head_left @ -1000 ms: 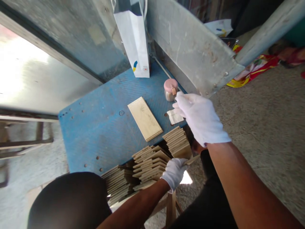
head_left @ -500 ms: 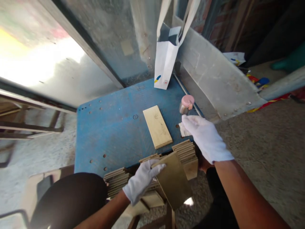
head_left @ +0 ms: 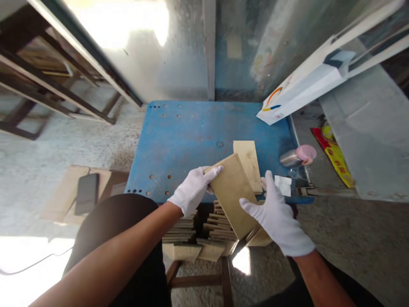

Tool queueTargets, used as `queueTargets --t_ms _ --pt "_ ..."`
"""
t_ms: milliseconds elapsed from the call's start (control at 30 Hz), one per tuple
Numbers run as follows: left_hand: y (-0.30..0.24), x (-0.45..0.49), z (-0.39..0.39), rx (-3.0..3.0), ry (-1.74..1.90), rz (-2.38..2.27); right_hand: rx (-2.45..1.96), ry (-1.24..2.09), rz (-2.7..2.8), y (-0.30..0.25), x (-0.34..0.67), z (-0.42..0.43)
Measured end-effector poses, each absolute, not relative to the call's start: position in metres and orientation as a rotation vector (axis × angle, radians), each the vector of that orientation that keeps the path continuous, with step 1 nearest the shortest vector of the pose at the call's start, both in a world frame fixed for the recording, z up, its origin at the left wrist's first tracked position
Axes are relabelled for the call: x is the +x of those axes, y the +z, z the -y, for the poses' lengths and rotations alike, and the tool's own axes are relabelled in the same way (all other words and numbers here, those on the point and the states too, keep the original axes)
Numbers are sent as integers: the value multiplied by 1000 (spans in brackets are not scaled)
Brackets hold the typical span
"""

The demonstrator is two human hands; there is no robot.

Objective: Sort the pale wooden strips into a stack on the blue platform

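Both my hands wear white gloves and hold one tan rectangular tile [head_left: 232, 194] above the near edge of the blue metal table [head_left: 191, 136]. My left hand [head_left: 193, 190] grips the tile's upper left edge. My right hand [head_left: 277, 216] has its fingers spread against the tile's lower right edge. Beyond the held tile, another tan tile [head_left: 247, 164] lies flat on the table. Stacks of similar tiles [head_left: 207, 232] sit on a wooden stool below my hands.
A steel flask with a pink lid [head_left: 297, 156] lies at the table's right edge beside a small white paper [head_left: 283, 185]. A white paper bag [head_left: 306, 87] leans at the back right. A dark phone [head_left: 86, 194] rests on cardboard on the floor at left.
My left hand has lifted a tile from the stacks up over the table edge. My right hand left the white paper and came to the tile. The camera view swung left.
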State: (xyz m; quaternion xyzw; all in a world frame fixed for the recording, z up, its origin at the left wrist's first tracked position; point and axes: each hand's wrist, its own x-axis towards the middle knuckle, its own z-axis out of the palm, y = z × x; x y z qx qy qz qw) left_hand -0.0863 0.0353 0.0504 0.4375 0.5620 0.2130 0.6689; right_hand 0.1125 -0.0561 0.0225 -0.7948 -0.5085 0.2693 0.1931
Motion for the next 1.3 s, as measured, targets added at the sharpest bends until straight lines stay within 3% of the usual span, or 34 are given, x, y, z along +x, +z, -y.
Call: queueTargets --t_ms 500,900,1067,1300 --pt "65 -102 -29 722 614 -1032 -2397 348 1836 43 39 74" --pt "69 -85 -26 955 553 -1081 -2642 616 1439 26 55 72" --pt "66 -81 -10 1227 343 -1060 -2692 726 1334 9 95 28" --pt "67 -69 24 2000 -269 -815 -2814 585 1290 -25 121 -35"
